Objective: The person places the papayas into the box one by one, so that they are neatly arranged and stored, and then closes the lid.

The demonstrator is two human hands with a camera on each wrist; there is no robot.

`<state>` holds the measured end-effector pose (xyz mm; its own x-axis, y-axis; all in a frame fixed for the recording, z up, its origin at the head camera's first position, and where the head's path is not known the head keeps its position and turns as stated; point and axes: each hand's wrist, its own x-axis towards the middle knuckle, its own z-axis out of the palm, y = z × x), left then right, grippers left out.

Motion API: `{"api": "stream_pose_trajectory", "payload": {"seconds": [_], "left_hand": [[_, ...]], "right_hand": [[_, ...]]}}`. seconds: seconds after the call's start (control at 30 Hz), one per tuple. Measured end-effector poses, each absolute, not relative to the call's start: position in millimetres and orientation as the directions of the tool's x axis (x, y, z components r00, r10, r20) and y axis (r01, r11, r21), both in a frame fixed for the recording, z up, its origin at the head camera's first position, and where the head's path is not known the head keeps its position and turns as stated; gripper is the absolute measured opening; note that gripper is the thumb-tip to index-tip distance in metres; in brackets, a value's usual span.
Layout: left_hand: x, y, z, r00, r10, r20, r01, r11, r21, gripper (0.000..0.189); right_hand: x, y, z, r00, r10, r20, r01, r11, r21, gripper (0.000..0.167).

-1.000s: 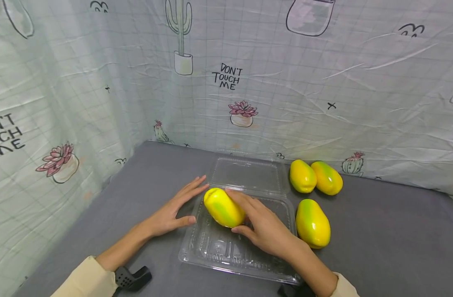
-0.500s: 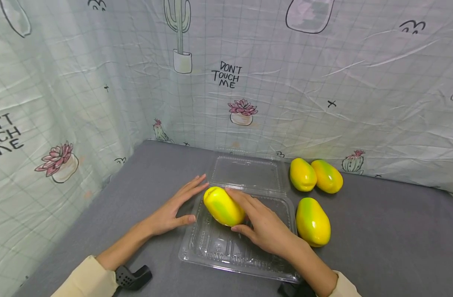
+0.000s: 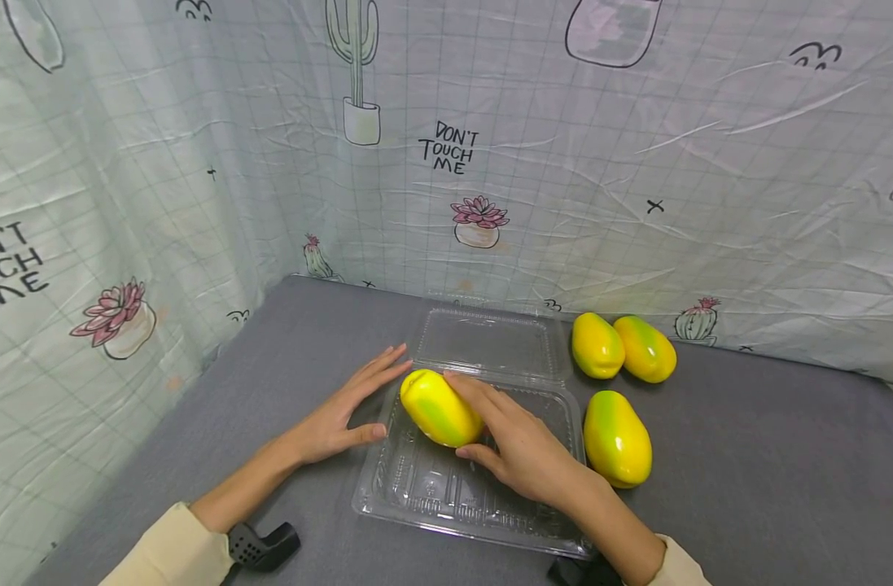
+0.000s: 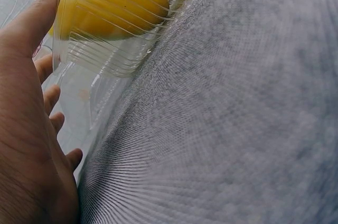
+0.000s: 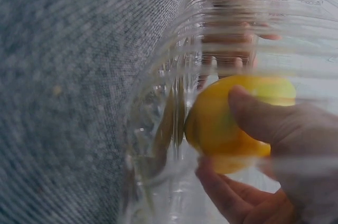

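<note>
Yellow fruit (image 3: 439, 408) lies ahead and to the left of my right hand (image 3: 515, 443), within the clear tray (image 3: 424, 488), gripped between my thumb and curved fingers. Its long axis slants forward and leftward from that hand, the nearer one; my left hand (image 3: 343, 419), fingers spread and holding nothing, sits apart from it at the tray's left side

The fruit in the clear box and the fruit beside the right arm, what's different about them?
The boxed fruit is held by the right hand; the outside fruit is in no hand's grip. The boxed fruit sits within the clear box, while the outside fruit lies on the gray table. Both are yellow with green patches.
</note>
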<state>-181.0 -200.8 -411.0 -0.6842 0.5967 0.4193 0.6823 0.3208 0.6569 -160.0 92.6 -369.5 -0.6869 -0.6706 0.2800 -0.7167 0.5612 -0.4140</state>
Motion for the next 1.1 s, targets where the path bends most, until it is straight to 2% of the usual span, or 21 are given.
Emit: {"api": "stream_pose_trajectory", "payload": {"seconds": [1.1], "left_hand": [[-179.9, -200.4, -411.4, -0.685, 0.594, 0.422, 0.679, 0.312, 0.665, 0.077]], "right_hand": [[-159.6, 90.7, -370.1, -0.676, -0.669, 0.308, -0.73, 0.554, -0.4, 0.086]]}}
